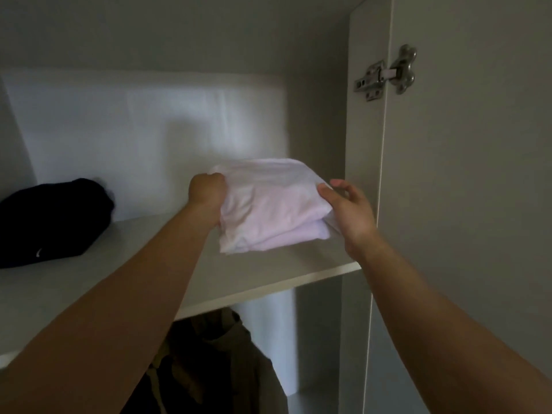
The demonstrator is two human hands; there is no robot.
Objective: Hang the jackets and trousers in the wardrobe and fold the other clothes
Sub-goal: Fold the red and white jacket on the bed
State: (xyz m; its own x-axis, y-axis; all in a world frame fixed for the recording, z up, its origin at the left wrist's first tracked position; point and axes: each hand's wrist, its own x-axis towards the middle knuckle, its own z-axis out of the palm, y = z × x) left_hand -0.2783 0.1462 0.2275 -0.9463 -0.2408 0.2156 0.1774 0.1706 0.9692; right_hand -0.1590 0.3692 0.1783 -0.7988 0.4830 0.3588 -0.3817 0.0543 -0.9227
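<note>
One wardrobe shelf (298, 264) bears both piles: a folded black garment (50, 222) at its left end and, toward its right end near the front edge, the folded pale pink garment (268, 213). That pink stack looks loose. Let go so near the shelf's front edge, or with one layer dragged, it could slump open or slide off. The left hand (207, 191) clenches its left side, and the right hand (351, 213) pinches its right edge, thumb on top
</note>
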